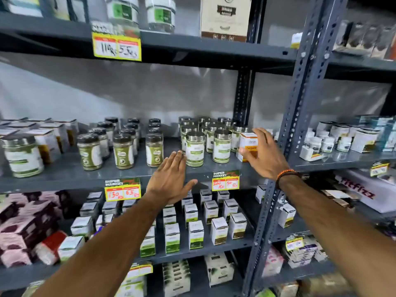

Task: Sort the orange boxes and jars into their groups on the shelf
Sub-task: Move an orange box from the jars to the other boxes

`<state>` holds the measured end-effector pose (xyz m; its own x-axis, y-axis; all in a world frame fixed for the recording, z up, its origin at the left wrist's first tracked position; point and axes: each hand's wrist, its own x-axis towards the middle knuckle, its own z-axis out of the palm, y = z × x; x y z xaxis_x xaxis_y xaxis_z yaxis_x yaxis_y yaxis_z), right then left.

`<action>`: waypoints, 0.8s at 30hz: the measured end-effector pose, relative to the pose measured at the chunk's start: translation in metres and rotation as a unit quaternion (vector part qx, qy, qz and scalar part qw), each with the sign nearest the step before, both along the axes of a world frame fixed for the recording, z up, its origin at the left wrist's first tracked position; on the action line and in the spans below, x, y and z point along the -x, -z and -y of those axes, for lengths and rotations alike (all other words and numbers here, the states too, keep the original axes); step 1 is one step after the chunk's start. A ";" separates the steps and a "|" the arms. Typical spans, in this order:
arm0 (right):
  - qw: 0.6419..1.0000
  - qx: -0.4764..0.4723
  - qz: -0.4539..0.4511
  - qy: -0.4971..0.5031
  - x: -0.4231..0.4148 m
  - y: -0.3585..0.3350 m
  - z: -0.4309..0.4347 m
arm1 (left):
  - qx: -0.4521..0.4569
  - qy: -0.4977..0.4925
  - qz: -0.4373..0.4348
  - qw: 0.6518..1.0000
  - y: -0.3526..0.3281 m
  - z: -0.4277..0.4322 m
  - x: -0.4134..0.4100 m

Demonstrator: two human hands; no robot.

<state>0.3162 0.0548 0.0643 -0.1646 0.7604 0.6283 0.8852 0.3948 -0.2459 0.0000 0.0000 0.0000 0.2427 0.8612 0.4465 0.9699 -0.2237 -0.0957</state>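
The right hand [264, 154] grips a small white carton with an orange lower band [248, 146], thumb on its front face and fingers curled over its top and far side. The carton stands at the right end of the grey metal middle shelf [70, 172], just beside the group of steel-lidded glass jars with green-and-white labels [211, 139]. The left hand [171, 180] is flat and spread, palm down, holding nothing, its fingertips near the base of the front steel-lidded jar [194, 149]. Dark-lidded jars of green powder [123, 144] stand in rows further left on the same shelf. A yellow price tag [225, 181] hangs on the shelf edge below the hands.
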 end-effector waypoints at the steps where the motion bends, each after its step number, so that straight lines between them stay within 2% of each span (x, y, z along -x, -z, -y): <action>1: 1.000 -0.003 -0.022 0.002 -0.001 0.005 -0.008 | 0.004 -0.005 -0.005 1.000 0.006 -0.006 -0.002; 4: 0.997 0.030 -0.062 0.015 0.001 0.014 -0.027 | 0.012 -0.025 -0.019 0.999 0.026 -0.018 -0.001; 8: 0.993 0.030 -0.114 0.022 0.000 0.023 -0.052 | -0.001 -0.036 -0.035 0.999 0.033 -0.028 0.000; 15: 0.976 0.069 -0.207 0.006 -0.001 0.036 -0.081 | -0.026 -0.034 -0.017 0.999 0.033 -0.036 0.002; 24: 0.970 0.011 -0.243 -0.001 -0.003 0.047 -0.082 | -0.049 -0.029 -0.008 0.998 0.035 -0.037 0.004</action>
<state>0.3192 0.1364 0.0178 0.1459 0.7750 0.6149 0.6613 0.3859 -0.6433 -0.0045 0.0371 -0.0348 0.2010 0.8260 0.5265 0.9792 -0.1552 -0.1304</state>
